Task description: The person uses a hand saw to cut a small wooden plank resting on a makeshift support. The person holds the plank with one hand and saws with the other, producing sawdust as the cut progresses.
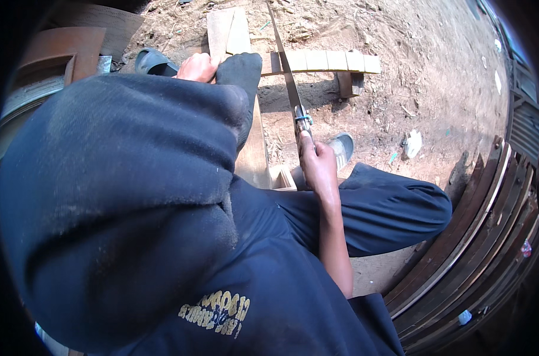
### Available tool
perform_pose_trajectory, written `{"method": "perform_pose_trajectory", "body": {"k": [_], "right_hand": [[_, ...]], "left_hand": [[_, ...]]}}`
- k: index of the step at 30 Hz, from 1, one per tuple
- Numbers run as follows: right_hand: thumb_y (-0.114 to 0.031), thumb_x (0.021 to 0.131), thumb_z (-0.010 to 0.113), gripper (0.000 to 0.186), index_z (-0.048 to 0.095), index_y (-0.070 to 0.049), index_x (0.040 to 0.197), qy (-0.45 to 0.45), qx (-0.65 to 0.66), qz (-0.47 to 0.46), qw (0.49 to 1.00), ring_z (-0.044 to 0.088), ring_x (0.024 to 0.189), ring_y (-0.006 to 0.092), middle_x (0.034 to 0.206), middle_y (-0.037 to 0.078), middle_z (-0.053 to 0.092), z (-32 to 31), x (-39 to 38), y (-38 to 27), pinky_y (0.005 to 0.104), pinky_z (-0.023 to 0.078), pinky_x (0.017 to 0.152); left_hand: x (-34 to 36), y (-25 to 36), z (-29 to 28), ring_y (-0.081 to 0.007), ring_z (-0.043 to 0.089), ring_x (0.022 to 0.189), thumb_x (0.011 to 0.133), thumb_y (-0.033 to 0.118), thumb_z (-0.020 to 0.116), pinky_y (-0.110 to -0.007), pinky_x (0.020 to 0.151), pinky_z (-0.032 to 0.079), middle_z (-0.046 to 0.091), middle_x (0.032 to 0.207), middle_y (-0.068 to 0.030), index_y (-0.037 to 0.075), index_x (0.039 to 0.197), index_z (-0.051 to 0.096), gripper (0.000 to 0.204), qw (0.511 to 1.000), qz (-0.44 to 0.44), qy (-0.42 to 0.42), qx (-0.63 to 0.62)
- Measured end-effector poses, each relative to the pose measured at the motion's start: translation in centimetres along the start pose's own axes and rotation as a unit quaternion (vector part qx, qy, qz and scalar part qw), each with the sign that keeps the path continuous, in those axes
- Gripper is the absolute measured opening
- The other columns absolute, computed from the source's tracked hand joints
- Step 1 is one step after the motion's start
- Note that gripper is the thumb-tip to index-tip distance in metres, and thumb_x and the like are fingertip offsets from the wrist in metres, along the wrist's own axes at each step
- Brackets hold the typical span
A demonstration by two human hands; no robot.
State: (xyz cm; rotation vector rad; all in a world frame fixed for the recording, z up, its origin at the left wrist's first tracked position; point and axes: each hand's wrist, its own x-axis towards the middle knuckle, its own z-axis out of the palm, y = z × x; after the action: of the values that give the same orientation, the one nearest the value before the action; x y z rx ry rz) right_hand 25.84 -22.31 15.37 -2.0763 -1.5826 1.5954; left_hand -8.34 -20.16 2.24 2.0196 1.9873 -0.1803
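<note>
My right hand [318,163] is closed round the handle of a handsaw [288,77]. Its long narrow blade points away from me and crosses a pale wooden strip [335,61] near the strip's left part. Several crosswise lines divide that strip. Beside my dark-socked foot [238,70], my left hand [198,67] is closed, with its fingers bent at the lower edge of a pale board [228,29]. What it grips is partly hidden by my knee and foot. The foot rests on a wooden plank [256,151] that runs toward me.
A wooden block [349,84] stands under the strip's right side. Grey sandals [342,148] lie on the dirt ground. Framed wooden panels [82,50] stand at the left. Long dark timbers [459,237] are stacked at the right. White litter [412,143] lies on the ground.
</note>
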Motion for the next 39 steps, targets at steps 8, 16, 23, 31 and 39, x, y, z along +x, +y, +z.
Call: {"method": "perform_pose_trajectory", "body": {"k": [8, 16, 23, 31, 39], "right_hand": [[-0.035, 0.093, 0.052, 0.051, 0.054, 0.009, 0.065, 0.013, -0.004, -0.026, 1.000, 0.041, 0.048, 0.0148, 0.049, 0.014, 0.044, 0.6, 1.7, -2.0, 0.0387, 0.034, 0.048], [-0.035, 0.093, 0.053, 0.051, 0.055, 0.008, 0.066, 0.016, -0.009, -0.027, 0.999, 0.044, 0.049, 0.0201, 0.052, 0.017, 0.049, 1.0, 1.3, -1.5, 0.0408, 0.036, 0.051], [-0.033, 0.093, 0.052, 0.051, 0.054, 0.007, 0.063, -0.002, -0.018, -0.050, 0.999, 0.043, 0.047, 0.0167, 0.048, 0.014, 0.046, 1.0, 1.4, -1.9, 0.0410, 0.034, 0.048], [-0.032, 0.092, 0.053, 0.050, 0.055, 0.008, 0.062, 0.011, 0.040, -0.058, 0.997, 0.041, 0.045, 0.0162, 0.047, 0.013, 0.043, 1.5, 4.3, -3.3, 0.0407, 0.032, 0.047], [-0.032, 0.093, 0.052, 0.050, 0.054, 0.008, 0.064, 0.018, -0.042, -0.044, 0.998, 0.044, 0.047, 0.0178, 0.049, 0.016, 0.046, 1.1, -0.8, -0.4, 0.0411, 0.035, 0.050]], "left_hand": [[0.1, 1.2, -0.4, -0.0411, 0.064, 0.082, 0.081, 0.015, 0.053, -0.051, 0.071, 0.050, 0.061, 0.074, -0.0256, 0.000, 0.085, 0.058, 0.015, 0.996, -0.064, 0.031, -0.053], [0.6, -0.5, 2.2, -0.0414, 0.064, 0.080, 0.080, 0.014, 0.054, -0.050, 0.067, 0.051, 0.061, 0.077, -0.0248, -0.002, 0.087, 0.057, 0.018, 0.999, -0.026, 0.038, 0.001], [0.4, 1.2, 0.0, -0.0439, 0.063, 0.080, 0.084, 0.019, 0.050, -0.051, 0.071, 0.049, 0.062, 0.079, -0.0266, -0.002, 0.084, 0.059, 0.023, 0.993, -0.098, 0.031, -0.057], [0.6, 0.3, 0.9, -0.0474, 0.060, 0.087, 0.088, 0.032, 0.041, -0.052, 0.080, 0.046, 0.060, 0.086, -0.0336, -0.007, 0.078, 0.065, 0.047, 0.979, -0.135, 0.028, -0.148], [0.2, 1.2, -0.2, -0.0456, 0.061, 0.091, 0.090, 0.042, 0.040, -0.050, 0.084, 0.046, 0.062, 0.089, -0.0318, -0.007, 0.083, 0.067, 0.056, 0.947, -0.242, -0.001, -0.212]]}}
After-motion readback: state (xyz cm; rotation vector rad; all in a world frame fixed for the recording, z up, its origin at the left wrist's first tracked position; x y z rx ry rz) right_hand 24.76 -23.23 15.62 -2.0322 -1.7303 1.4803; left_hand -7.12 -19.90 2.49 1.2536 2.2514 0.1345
